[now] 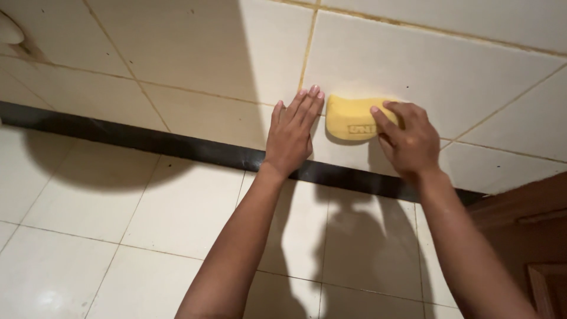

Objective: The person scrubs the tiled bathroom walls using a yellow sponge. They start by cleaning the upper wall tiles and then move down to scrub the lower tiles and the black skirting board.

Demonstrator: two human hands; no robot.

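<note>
The person leans toward the tiled wall [413, 65] with both arms stretched out. The right hand [407, 142] presses a yellow sponge [348, 118] against a cream wall tile, fingers curled over the sponge's right end and gripping it there. The sponge sits just above the dark strip [177, 147] that runs along the bottom of the wall, and just to the right of a vertical grout line [307, 53] stained a yellowish brown. It has a rounded, slightly waisted shape, and there is raised lettering on its face.

The left hand [292, 133] lies flat on the wall, fingers straight and held close together, holding nothing. Its fingertips [313, 91] reach up beside the left end of the sponge, close to it or just touching; from here I cannot tell which.

Below the dark strip the floor [88, 236] is laid with pale glossy tiles, and the shadows of the person's arms and head fall across them and up the wall. At the far right edge, brown wood [531, 224] shows, looking like part of a door or its frame. The grout lines on the wall are grubby, with small dark specks dotted on the tiles near the sponge.
</note>
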